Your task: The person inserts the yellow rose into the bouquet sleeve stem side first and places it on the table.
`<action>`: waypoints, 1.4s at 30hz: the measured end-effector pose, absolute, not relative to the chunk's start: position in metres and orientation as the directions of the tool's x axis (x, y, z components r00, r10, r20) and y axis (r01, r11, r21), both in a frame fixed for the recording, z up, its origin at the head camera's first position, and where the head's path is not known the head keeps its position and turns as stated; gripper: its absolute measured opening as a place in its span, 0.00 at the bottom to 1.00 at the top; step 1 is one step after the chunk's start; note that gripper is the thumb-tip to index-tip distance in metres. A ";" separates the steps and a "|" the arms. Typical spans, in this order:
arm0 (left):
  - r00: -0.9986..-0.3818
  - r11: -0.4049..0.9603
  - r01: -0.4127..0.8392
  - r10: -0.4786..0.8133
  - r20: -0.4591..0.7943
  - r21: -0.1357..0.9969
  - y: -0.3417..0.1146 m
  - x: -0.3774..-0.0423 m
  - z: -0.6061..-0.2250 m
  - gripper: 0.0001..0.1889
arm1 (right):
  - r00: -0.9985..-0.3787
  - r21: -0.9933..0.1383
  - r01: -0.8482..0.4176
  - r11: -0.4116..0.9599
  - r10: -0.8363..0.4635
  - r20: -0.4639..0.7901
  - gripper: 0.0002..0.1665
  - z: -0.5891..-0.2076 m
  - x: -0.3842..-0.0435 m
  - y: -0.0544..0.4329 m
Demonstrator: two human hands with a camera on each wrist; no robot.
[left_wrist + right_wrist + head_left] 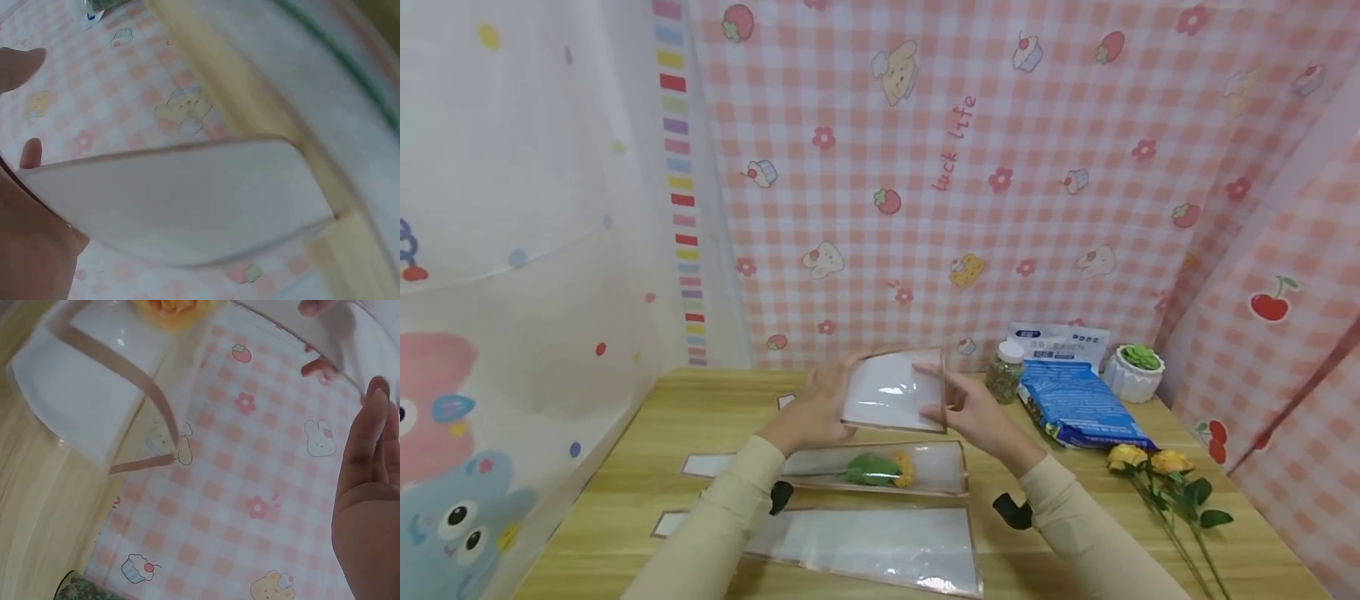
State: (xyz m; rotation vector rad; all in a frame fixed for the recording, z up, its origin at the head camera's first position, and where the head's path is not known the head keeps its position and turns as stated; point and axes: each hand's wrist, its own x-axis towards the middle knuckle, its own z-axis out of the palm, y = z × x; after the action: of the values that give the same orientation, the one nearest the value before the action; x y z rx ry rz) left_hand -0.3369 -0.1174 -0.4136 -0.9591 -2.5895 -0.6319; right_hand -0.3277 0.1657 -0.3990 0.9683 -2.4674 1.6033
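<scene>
Both hands hold a flower sleeve (891,387), white with a brown border and a glossy clear film, raised above the table. My left hand (823,404) grips its left side, and most of its fingers are hidden behind the sleeve in the head view. At the right edge, my right hand (977,412) pinches the sleeve; its thumb and fingertips show against the white. Below lies a second sleeve (936,465) with a yellow rose (902,471) inside. A third, flat sleeve (880,542) lies nearer me, partly under the left forearm.
Two loose yellow roses (1150,460) lie on the right of the wooden table (1060,550). Behind them are a blue and white bag (1078,400), a jar with a white lid (1006,372) and a potted succulent (1137,375). A checked cloth (925,250) hangs at the back.
</scene>
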 end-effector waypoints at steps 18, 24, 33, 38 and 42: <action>-0.668 0.808 0.549 0.579 0.467 -0.216 -0.129 -0.334 -0.403 0.56 | -0.824 -0.776 -0.510 0.370 -0.470 0.317 0.22 -0.408 -0.327 0.174; -0.672 0.807 0.554 0.579 0.462 -0.205 -0.140 -0.334 -0.402 0.49 | -0.861 -0.816 -0.419 0.398 -0.460 0.217 0.36 -0.411 -0.327 0.174; -0.688 0.830 0.524 0.544 0.480 -0.191 -0.156 -0.336 -0.401 0.49 | -0.844 -0.791 -0.451 0.414 -0.486 0.226 0.52 -0.413 -0.331 0.173; -0.750 0.838 0.536 0.527 0.400 -0.101 -0.153 -0.333 -0.402 0.59 | -0.845 -0.817 -0.425 0.389 -0.495 0.204 0.53 -0.417 -0.331 0.174; -0.766 0.819 0.573 0.541 0.346 -0.013 -0.139 -0.329 -0.401 0.67 | -0.829 -0.830 -0.431 0.353 -0.518 0.210 0.53 -0.421 -0.332 0.173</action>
State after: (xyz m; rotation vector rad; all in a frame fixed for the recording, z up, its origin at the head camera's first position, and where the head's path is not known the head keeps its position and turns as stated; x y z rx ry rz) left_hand -0.3293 -0.1395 -0.4008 -0.8438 -2.6678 -0.1328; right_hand -0.3322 0.1730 -0.4213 0.9336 -2.6560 1.5839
